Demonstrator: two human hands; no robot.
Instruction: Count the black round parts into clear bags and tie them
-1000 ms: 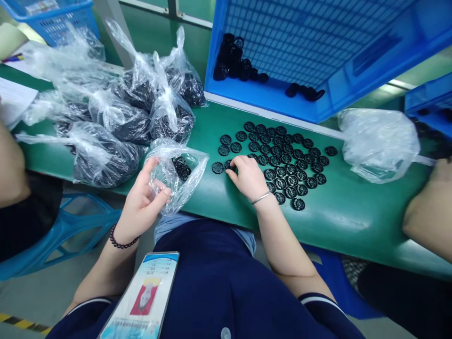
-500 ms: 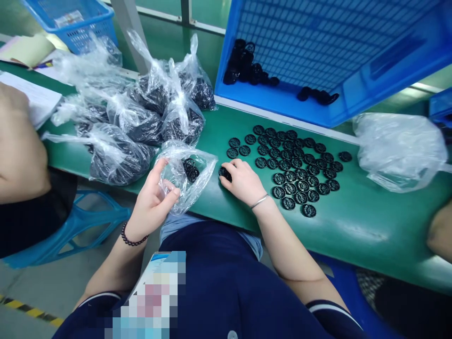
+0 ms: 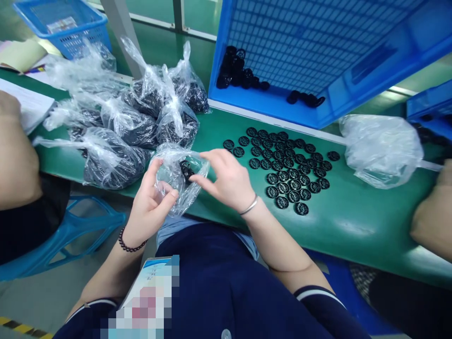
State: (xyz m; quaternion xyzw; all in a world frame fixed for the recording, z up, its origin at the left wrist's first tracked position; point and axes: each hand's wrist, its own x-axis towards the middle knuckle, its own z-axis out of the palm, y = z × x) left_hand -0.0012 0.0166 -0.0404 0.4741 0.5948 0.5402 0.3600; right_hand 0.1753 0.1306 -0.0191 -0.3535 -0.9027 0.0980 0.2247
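Note:
My left hand (image 3: 150, 200) grips the near-left side of a clear plastic bag (image 3: 183, 200), thumb and fingers on its film. Black round wheel-like parts (image 3: 186, 170) show inside the bag's mouth. At the bag's right edge is my right hand (image 3: 226, 179), its thumb and forefinger spread apart with nothing visible between them. The thumb tip lies close to the parts in the bag. To the right, many black discs with openwork faces (image 3: 294, 196) lie flat on the green table (image 3: 353, 226).
Several knotted bags of black parts (image 3: 116, 160) crowd the left. A tilted blue crate (image 3: 268, 106) holding more black parts stands behind the discs, with a white plastic bag (image 3: 383, 150) to its right. Other people's arms (image 3: 17, 155) reach in at both sides.
My right hand has moved left from the table to the bag's mouth, and its fingers have spread. The black part it held is no longer in its fingers. My left hand stays on the bag.

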